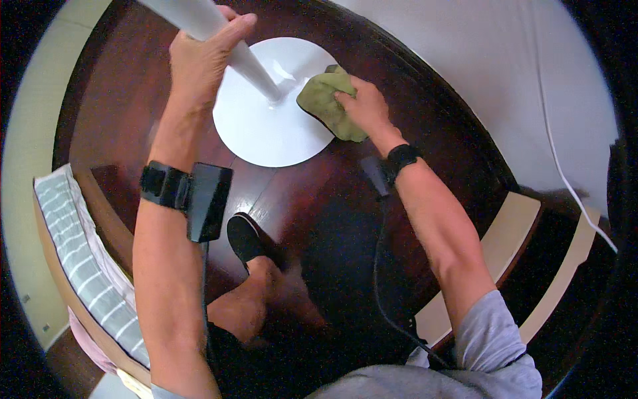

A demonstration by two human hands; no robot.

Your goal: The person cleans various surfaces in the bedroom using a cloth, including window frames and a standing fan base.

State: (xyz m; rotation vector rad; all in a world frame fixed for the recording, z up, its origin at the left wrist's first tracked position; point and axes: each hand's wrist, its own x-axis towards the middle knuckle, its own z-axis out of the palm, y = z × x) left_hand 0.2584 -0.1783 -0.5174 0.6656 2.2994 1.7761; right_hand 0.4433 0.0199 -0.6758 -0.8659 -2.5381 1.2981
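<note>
A white pole rises at a tilt from a glossy round white base; its upper end runs out of view at the top left. Wrapped around the thicker part of the pole is my left hand. My right hand grips a crumpled olive-green cloth, which lies over the right edge of the base. Black straps with small devices circle both my wrists.
Dark reddish wood flooring lies beneath the base, with my shoe on it. A bed edge with a striped grey-green cover is at left. Pale wooden drawer fronts stand at right, near a white cable along the wall.
</note>
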